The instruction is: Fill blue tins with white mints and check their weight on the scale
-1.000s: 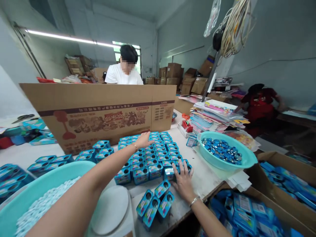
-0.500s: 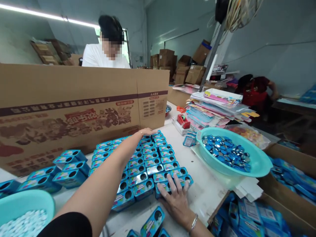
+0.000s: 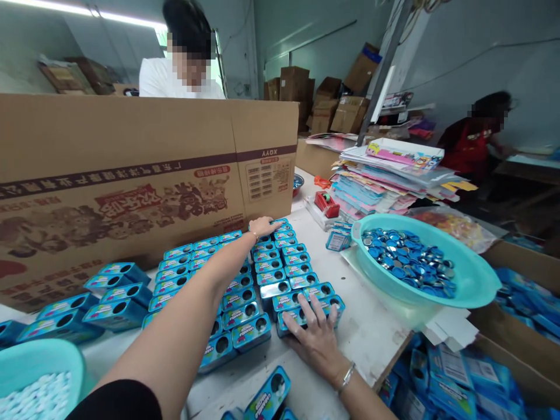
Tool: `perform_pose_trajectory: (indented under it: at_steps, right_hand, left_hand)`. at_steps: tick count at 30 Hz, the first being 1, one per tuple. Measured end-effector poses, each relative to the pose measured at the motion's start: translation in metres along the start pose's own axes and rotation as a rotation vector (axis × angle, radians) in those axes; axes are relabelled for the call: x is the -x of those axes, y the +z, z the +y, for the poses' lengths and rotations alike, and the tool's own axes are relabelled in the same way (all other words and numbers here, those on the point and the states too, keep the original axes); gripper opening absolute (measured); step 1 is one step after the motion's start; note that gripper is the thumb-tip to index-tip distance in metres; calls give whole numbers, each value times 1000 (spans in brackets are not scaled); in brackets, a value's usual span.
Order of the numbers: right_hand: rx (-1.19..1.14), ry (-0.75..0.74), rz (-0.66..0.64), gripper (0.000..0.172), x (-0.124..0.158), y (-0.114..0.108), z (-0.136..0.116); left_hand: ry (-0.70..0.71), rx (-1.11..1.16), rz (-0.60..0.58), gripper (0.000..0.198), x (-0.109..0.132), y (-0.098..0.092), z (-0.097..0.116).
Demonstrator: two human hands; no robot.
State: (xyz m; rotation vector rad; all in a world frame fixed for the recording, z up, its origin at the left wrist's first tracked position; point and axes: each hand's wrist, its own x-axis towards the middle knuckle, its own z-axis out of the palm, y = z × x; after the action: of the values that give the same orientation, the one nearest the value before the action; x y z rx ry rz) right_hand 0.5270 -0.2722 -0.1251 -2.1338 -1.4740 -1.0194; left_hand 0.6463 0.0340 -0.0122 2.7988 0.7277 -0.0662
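Note:
Blue printed tins (image 3: 236, 298), each with a round hole in its top, stand in close columns on the white table. My left hand (image 3: 262, 226) rests at the far end of the columns with its fingers stretched forward; some are hidden. At the near end, my right hand (image 3: 315, 335) lies with spread fingers over the closest tins (image 3: 301, 318) of the right-hand columns. Both hands touch tins without lifting any. One tin (image 3: 268, 396) lies tilted near the front edge, apart from the block. More tins (image 3: 116, 312) stand in a group at left.
A large cardboard box (image 3: 175, 140) borders the tins behind. To the right is a turquoise basin (image 3: 475, 280) of round blue lids; a turquoise bowl (image 3: 72, 361) of pale pieces sits front left. Cartons (image 3: 516, 248), paper stacks (image 3: 371, 192) and a red tape dispenser (image 3: 326, 204) are nearby. Two people are beyond.
My view has shifted slightly. Both hands remain on the right-hand columns, which now stand slightly apart from the tins to their left. The person at far right has changed posture.

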Motion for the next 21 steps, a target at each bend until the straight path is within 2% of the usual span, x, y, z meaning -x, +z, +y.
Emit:
perform_pose_trajectory:
  at_steps: [5, 13, 21]
  right_hand:
    - [-18, -1, 33, 40, -4, 5, 20]
    - [-8, -9, -19, 47, -6, 12, 64]
    - [-5, 12, -34, 44, 2, 4, 119]
  left_hand:
    - [-10, 17, 4, 71, -16, 1, 11]
    - [-12, 41, -1, 72, -41, 1, 34]
    - [18, 75, -15, 69, -62, 7, 68]
